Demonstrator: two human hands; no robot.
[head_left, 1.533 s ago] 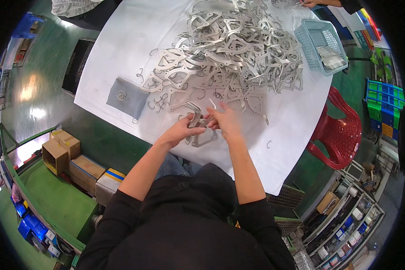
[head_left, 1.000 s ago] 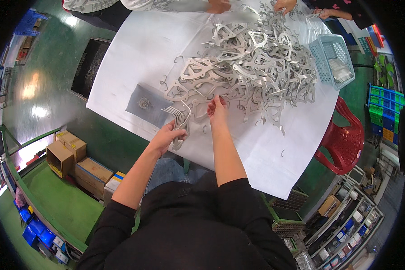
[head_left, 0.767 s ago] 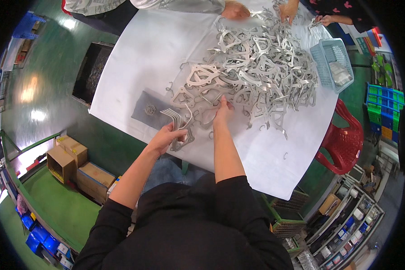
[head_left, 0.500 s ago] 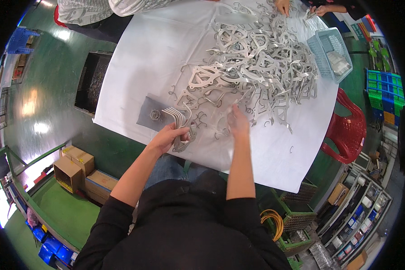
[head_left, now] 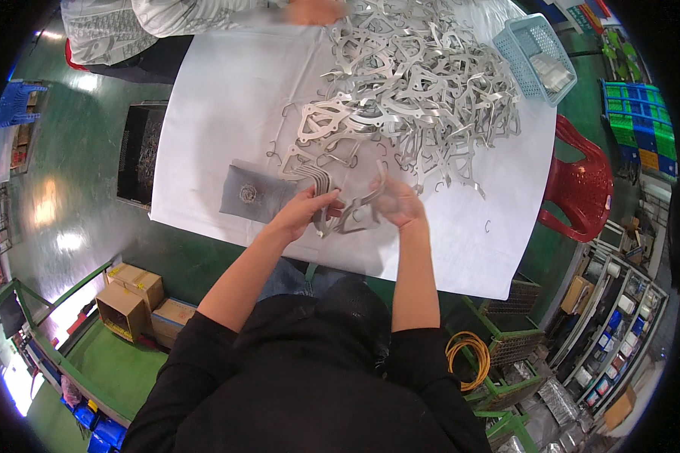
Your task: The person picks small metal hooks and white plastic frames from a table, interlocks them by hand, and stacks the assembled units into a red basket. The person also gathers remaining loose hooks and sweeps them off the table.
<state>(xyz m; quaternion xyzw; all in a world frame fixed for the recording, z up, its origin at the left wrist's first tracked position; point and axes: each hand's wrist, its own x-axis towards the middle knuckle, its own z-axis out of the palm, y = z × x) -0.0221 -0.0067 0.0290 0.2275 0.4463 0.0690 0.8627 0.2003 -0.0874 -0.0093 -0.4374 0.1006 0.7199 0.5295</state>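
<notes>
My left hand (head_left: pixel 302 214) is closed around a stack of thin silver metal brackets (head_left: pixel 315 179), their bent ends lined up side by side. Just to its right, my right hand (head_left: pixel 402 205) grips a single metal bracket (head_left: pixel 369 201), both smeared by motion. That bracket reaches across toward the stack; whether they touch I cannot tell. Beyond both hands spreads a large heap of similar flat, open-framed brackets (head_left: pixel 423 90). Small wire hooks (head_left: pixel 353 160) lie loose at its near edge. Left of my left hand sits a dark grey cloth bundle (head_left: pixel 249 192) with a coiled wire-like ring on top.
The white-covered table (head_left: pixel 219 121) carries a pale blue basket (head_left: pixel 533 53) at its far right corner. Beside it stands a red plastic chair (head_left: pixel 589 181). A black crate (head_left: pixel 140 151) is on the floor at left. Across the table, another person's blurred hand (head_left: pixel 315 10) reaches in.
My right hand has come away from the heap's near edge and now has a bracket beside the stack. The whole view has shifted, and another person's hand has appeared at the top.
</notes>
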